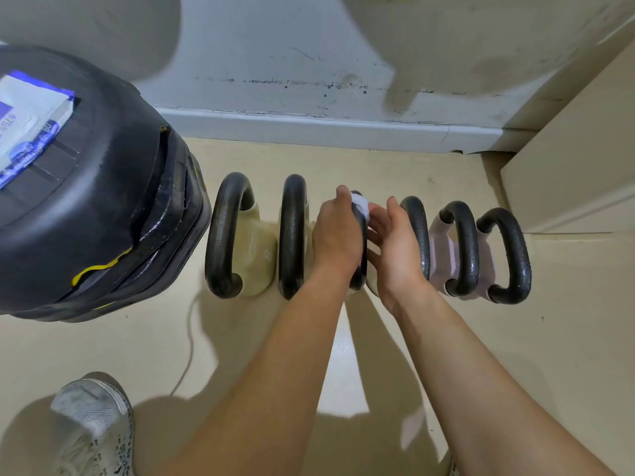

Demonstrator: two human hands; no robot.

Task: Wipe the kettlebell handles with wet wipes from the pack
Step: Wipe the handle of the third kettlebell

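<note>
Several kettlebells with black handles stand in a row on the floor along the wall. My left hand [338,231] grips the third kettlebell handle [359,269] from the left. My right hand [391,242] presses a white wet wipe [361,205] against the top of that same handle. The cream kettlebell [256,252] at the left end and the pink kettlebells [439,255] at the right are untouched. The wipes pack [29,115], white and blue, lies on top of the black padded block [113,201] at the left.
A grey baseboard [309,127] and scuffed wall run behind the row. A beige cabinet [577,159] stands at the right. A thin white cable [189,352] trails over the floor. My grey shoe [92,420] is at the bottom left.
</note>
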